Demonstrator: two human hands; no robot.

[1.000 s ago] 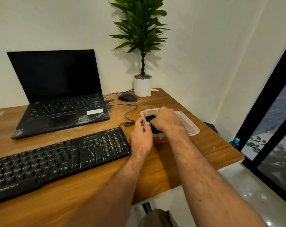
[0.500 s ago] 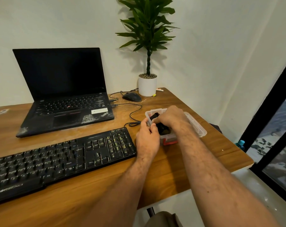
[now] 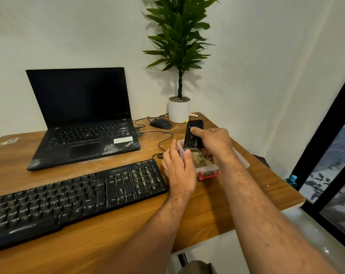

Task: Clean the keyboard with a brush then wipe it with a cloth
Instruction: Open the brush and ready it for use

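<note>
Here, right hand (image 3: 213, 144) lifting black case (image 3: 193, 135), clear box (image 3: 207, 171) below

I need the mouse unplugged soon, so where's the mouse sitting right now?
In the head view the mouse sits at the back of the desk, between the laptop and the white plant pot, beyond the clear plastic box.
</note>
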